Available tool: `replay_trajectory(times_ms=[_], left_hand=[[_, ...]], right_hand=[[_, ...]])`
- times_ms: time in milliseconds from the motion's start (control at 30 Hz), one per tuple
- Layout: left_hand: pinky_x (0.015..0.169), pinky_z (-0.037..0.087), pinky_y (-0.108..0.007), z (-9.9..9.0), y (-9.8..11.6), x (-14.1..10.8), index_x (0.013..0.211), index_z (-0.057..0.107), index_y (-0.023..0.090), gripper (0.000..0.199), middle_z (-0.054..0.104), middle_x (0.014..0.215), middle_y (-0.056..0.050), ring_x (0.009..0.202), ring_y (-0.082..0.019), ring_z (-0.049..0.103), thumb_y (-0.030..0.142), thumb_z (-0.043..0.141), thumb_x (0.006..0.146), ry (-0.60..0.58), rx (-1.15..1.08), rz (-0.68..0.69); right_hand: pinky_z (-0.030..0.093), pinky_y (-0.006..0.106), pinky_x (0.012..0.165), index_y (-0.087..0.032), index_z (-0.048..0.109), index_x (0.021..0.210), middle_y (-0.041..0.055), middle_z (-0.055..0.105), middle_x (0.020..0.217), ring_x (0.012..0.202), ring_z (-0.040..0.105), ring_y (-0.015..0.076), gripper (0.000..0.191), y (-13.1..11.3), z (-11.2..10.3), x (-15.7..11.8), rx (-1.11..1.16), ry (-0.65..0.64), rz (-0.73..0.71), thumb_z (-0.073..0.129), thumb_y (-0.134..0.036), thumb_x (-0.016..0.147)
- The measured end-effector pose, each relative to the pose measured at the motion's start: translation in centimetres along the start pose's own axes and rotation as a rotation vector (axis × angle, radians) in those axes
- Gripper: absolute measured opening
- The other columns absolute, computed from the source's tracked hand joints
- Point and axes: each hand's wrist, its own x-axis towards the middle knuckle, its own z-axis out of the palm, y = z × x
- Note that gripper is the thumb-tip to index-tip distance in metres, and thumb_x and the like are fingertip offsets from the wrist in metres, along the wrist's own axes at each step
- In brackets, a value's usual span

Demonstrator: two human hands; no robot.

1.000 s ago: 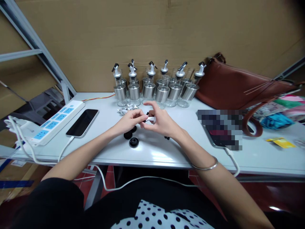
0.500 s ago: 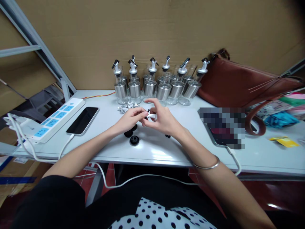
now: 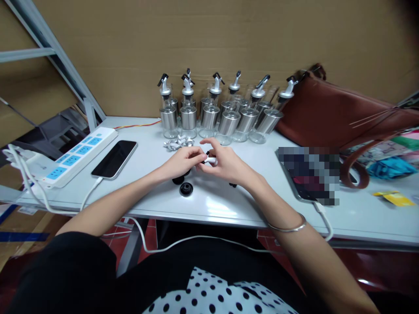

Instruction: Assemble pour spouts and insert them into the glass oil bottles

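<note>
In the head view, holds the left hand [image 3: 183,162] and right hand [image 3: 226,165] close together above the white table [image 3: 147,146], in front of the row of glass bottles with brushed-steel sleeves [image 3: 228,124]. Seems to pinch a small black piece [image 3: 207,154] between left thumb and forefinger, closed at the tips; grips a glossy silver-white curved piece [image 3: 211,161] in the right fingers, with one finger raised off

Could lose either piece by pinching too near the edge: smooth surfaces, tiny contact, and pushing at an angle might make it skid out. Could then send it rolling among the round black ridged cap [image 3: 186,189] and the darker round black cap [image 3: 178,179], or over the near edge. Could also knock the small black parts [image 3: 232,185] by lowering the right wrist, or brush the loose pile of silver-white pieces [image 3: 178,143] by reaching forward. Might topple a bottle by reaching farther into so tight a row

Hard to make out: exactly how the two held pieces meet, being covered by fingertips. Cannot tell whether already joined. Partly hidden under the hands: the darker cap and the small black parts. Overlapped in the back row: several bottles. Blurred out by pixels: most of the phone-like device [image 3: 306,195] on the right
</note>
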Motion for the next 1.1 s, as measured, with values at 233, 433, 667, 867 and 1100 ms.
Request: replay_trajectory(times_ms=[233, 433, 667, 867, 1100], left_hand=[[0.062, 0.046, -0.025, -0.3, 0.9, -0.2, 0.069, 0.063, 0.013, 0.031, 0.062, 0.061, 0.0, 0.055, -0.009, 0.054, 0.043, 0.067, 0.075, 0.037, -0.203, -0.035], [0.062, 0.045, -0.023, -0.3, 0.4, -0.1, 0.068, 0.062, 0.013, 0.027, 0.06, 0.061, 0.001, 0.057, -0.008, 0.054, 0.038, 0.07, 0.074, 0.09, -0.243, -0.015], [0.063, 0.045, -0.023, -0.3, 0.0, 0.1, 0.073, 0.061, 0.013, 0.029, 0.058, 0.068, 0.003, 0.059, -0.007, 0.057, 0.04, 0.073, 0.072, 0.083, -0.37, -0.049], [0.066, 0.047, -0.024, -0.5, 0.3, 0.0, 0.073, 0.063, 0.013, 0.03, 0.06, 0.067, 0.003, 0.061, -0.008, 0.058, 0.039, 0.077, 0.067, 0.058, -0.475, -0.11], [0.076, 0.049, -0.029, -1.1, 0.0, 0.3, 0.081, 0.072, 0.013, 0.026, 0.069, 0.08, -0.003, 0.068, -0.009, 0.059, 0.03, 0.081, 0.063, 0.061, -0.51, -0.15]], right_hand=[[0.032, 0.023, 0.051, -0.019, 0.043, 0.116, -0.009, 0.044, 0.055, 0.043, 0.036, 0.0092, 0.04, -0.5, -0.2, -0.1, 0.078, 0.215, -0.013, 0.054, -0.027, 0.078], [0.033, 0.023, 0.053, -0.019, 0.043, 0.115, -0.0069, 0.047, 0.06, 0.047, 0.039, 0.009, 0.039, -0.4, -0.1, -0.1, 0.069, 0.175, -0.063, 0.055, -0.03, 0.08], [0.031, 0.021, 0.051, -0.019, 0.049, 0.087, -0.0038, 0.05, 0.066, 0.048, 0.037, 0.007, 0.018, 0.1, 0.2, 0.2, 0.043, 0.254, -0.137, 0.058, -0.033, 0.081], [0.029, 0.021, 0.05, -0.019, 0.048, 0.083, -0.0013, 0.053, 0.069, 0.052, 0.038, 0.0083, 0.015, 0.3, 0.1, 0.3, 0.043, 0.29, -0.227, 0.056, -0.031, 0.085], [0.03, 0.022, 0.055, -0.019, 0.049, 0.083, -0.0034, 0.047, 0.065, 0.056, 0.038, 0.0093, 0.016, 0.5, -0.1, 0.4, 0.077, 0.322, -0.248, 0.056, -0.032, 0.087]])
